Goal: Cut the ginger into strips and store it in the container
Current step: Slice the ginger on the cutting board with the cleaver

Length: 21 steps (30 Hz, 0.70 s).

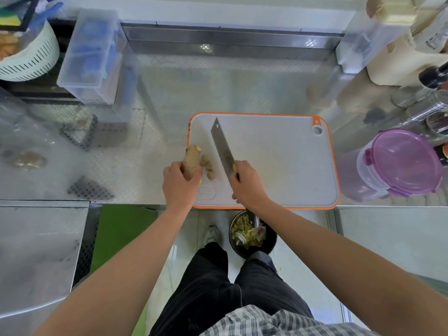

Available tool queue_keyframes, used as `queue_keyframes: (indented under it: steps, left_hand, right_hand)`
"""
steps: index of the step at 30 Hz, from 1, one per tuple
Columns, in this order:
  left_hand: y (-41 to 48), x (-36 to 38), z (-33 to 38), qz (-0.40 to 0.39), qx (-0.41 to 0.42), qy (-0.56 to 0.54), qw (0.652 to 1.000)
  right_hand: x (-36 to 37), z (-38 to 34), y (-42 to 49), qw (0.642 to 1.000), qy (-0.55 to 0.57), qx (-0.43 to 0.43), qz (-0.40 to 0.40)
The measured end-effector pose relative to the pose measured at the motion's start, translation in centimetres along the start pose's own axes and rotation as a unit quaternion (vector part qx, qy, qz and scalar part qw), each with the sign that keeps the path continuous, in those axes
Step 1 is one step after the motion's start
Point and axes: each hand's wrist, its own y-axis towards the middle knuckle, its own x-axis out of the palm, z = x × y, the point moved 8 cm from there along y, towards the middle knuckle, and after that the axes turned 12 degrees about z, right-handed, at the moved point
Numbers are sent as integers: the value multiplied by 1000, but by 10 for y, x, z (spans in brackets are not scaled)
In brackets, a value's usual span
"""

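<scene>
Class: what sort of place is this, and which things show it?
Probably a kitchen prep area: a metal counter, an orange-rimmed cutting board with ginger, and a cleaver in the right hand.

ginger (191, 159) on cutting board (278, 161), left of knife (221, 145).

At the near left corner of the orange-rimmed cutting board (278, 161), the left hand (178, 183) grips a large piece of ginger (191, 157), and a smaller knob (209, 169) lies on the board just beside it. The right hand (247, 184) holds a cleaver (221, 144) over the board's left half, blade pointing away. A purple-lidded container (400, 163) stands on the worktop (157, 93) just right of the board.
</scene>
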Motion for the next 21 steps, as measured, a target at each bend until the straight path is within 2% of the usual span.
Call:
queue_keyframes:
  steps: [5,8,11,14,19,21]
  left_hand:
    - [-15,22,34,-41,74,23,996]
    - [-30,51,65,-86,169,63,980]
    - [-48,81,92,-117,276,109,948]
    - [-59,103,104,-135,325,143,925]
    - [-66,107,99,-144,315,146,927]
    - [-73,103,100,-136,337,140,921]
  right_hand:
    - [-44,35,6,991,78,97,46]
    - [-70,62,0,978,123,159,62]
    - [-92,86,-8,968,136,195,80]
    - [-104,98,-14,974,115,185,66]
    - [-96,101,-14,993,20,112,13]
    - [-89,98,-12,997,-8,82,5]
